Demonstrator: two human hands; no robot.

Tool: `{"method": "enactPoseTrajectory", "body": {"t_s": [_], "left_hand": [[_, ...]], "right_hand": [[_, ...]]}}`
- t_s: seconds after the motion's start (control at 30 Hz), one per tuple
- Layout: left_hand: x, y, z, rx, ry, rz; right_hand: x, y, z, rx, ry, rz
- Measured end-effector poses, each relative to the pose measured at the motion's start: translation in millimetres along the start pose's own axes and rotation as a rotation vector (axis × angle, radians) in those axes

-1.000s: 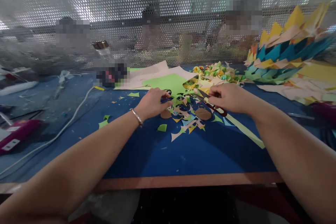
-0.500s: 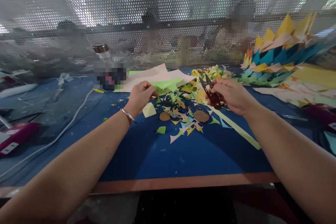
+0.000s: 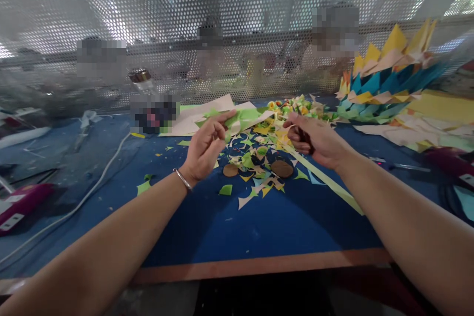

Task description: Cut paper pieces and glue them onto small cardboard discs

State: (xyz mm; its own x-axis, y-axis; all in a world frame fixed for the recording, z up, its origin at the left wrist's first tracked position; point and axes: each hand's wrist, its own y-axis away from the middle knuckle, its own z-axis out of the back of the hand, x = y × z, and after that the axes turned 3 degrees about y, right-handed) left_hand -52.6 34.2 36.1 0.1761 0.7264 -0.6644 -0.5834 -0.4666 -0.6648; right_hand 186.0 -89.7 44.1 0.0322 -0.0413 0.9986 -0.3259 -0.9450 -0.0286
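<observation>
A perforated metal screen (image 3: 237,5) closes off the far side of a blue tabletop (image 3: 200,237), with blurred people visible through it. Reading the table as a clock with twelve straight ahead, the green paper (image 3: 244,120) is at twelve, overlapping pale sheets (image 3: 196,117) at eleven, probably kept close for handling. Toward eleven, the left hand (image 3: 207,144) has its index finger stretched against the green paper; whether the thumb pinches anything, I cannot tell. Toward one, the right hand (image 3: 314,138) is curled round what look like dark-handled scissors (image 3: 308,142), mostly hidden by the fingers, presumably gripped low to leave the blades free. Mixed offcuts (image 3: 247,160) lie at twelve, between and below the hands, likely because trimmings fall there, with two brown discs (image 3: 282,168) among them. At one, farther out, a layered paper piece (image 3: 396,79) stands apart, perhaps to protect its points.
</observation>
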Motion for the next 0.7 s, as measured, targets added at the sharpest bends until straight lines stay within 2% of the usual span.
{"method": "enactPoseTrajectory", "body": {"t_s": [0.13,0.33,0.5,0.7], "left_hand": [[-12.0,6.2,-0.2,0.216,-0.187,-0.163],[-17.5,6.7,-2.9,0.392,-0.244,-0.192],[-22.2,7.6,-5.8,0.357,-0.240,-0.196],[-28.1,9.4,-11.5,0.278,-0.253,-0.132]], "right_hand": [[-4.7,1.5,-5.0,0.013,0.020,0.030],[-6.4,-0.7,-11.4,-0.006,-0.006,0.121],[-4.0,2.9,-14.0,0.017,-0.019,0.143],[-6.1,5.8,-24.5,0.067,0.003,0.080]]}}
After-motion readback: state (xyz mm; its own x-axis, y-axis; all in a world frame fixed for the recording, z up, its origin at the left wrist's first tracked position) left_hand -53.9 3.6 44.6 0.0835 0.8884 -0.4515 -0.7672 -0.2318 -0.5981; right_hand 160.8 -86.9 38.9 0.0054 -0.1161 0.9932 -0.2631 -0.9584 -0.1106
